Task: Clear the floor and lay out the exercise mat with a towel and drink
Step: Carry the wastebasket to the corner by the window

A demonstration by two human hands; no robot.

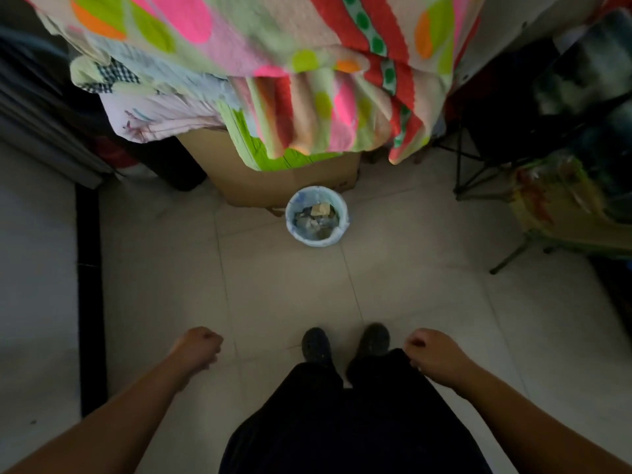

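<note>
Standing on a pale tiled floor (290, 289), a person seen from above, arms hanging to either side:

- Left hand (198, 347): curled into a loose fist, nothing in it, poised over bare tile
- Right hand (432, 354): likewise curled shut and holding nothing, knuckles just beside the dark trouser leg (376, 405)
- Dark shoes (316, 345): two, side by side on the tiles between the hands
- Small waste bin (316, 217): round, lined with a pale blue bag, scraps of rubbish inside; upright on the floor ahead of the feet, well apart from both hands
- Cardboard box (273, 179): brown, directly behind the bin, partly under hanging bedding
- Bright blanket (307, 97): pink, green, orange and red pattern, draped over the edge of a bed and hanging over the box
- Folding chair frame (478, 172): dark metal legs at right, piled with blurred dark items
- Black strip (90, 302): running along the floor at left

Exercise mat, towel and drink: none identifiable in the view; open tile lies between the feet and the bin
</note>
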